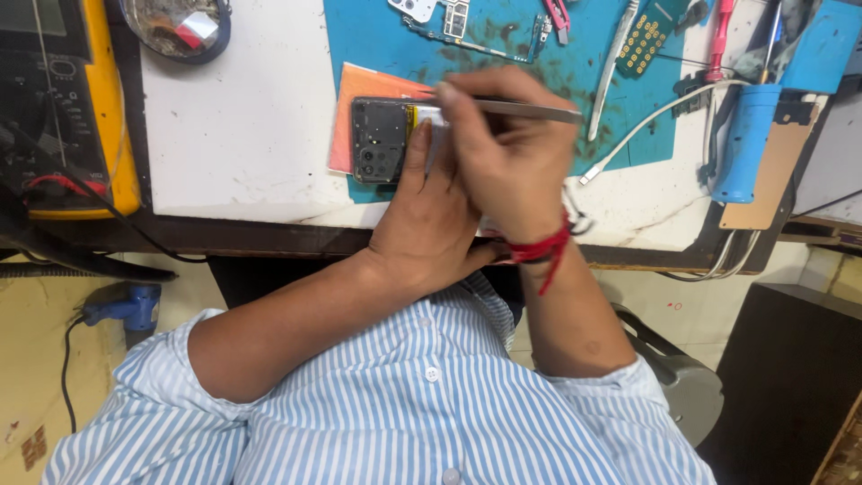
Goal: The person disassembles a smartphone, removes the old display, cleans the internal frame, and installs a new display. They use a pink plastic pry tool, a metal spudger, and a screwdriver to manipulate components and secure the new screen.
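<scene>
Nearest you, below the bench (pixel 251 135) edge, your striped blue-and-white shirt (pixel 395 413) fills the lower frame, both forearms reaching up from it and crossing at the wrists. Your left hand (pixel 426 224) lies flat with fingers stretched toward 12 o'clock, its fingertips pressing on an opened phone (pixel 382 139) whose dark back with camera cut-outs faces up. Your right hand (pixel 507 153), a red thread (pixel 543 251) tied at its wrist, sits over the left and pinches a slim metal tool (pixel 530 110), probably tweezers, that lies roughly level, its free end pointing to 3 o'clock; the working tip is hidden by your fingers. The phone rests on an orange sheet (pixel 346 99) at the near edge of a blue mat (pixel 503 45). Farther out on the mat, at 12 o'clock, lies a circuit board (pixel 467 31). At 2 o'clock stands a blue-handled tool (pixel 745 144) beside a white cable (pixel 655 117). At 10 o'clock sits a yellow meter (pixel 67 108).
</scene>
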`<state>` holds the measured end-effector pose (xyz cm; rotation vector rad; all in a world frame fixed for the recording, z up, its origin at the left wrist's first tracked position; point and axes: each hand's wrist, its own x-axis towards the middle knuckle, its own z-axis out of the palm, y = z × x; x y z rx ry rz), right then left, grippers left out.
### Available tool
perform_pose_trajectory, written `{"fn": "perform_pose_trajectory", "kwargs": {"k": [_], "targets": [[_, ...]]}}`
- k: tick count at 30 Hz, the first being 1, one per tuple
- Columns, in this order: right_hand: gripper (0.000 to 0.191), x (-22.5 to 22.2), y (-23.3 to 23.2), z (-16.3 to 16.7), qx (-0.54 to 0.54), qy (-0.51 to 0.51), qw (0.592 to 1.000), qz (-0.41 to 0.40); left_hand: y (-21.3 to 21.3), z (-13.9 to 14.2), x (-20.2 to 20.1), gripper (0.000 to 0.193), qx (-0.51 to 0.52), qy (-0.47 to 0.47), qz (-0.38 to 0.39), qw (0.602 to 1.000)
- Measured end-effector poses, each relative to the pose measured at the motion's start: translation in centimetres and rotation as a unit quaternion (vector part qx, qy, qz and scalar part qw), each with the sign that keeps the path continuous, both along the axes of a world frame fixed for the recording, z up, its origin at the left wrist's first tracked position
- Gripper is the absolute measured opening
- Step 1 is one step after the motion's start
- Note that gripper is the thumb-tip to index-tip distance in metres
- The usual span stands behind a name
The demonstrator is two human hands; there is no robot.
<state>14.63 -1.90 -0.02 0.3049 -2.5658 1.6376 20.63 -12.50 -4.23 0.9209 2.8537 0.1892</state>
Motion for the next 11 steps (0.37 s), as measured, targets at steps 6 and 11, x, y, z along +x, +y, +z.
{"fn": "perform_pose_trajectory", "kwargs": {"k": [6,11], "targets": [[0.009,0.6,5.3,0.3,-0.004,0.003,0.999,-0.040,-0.6,0.5,0.3,0.112,0.091,0.050,0.035,0.994],[0.009,1.3,7.4,0.9,0.097,0.037,0.992,-0.067,-0.6,0.5,0.1,0.112,0.086,0.036,0.028,0.995]]}}
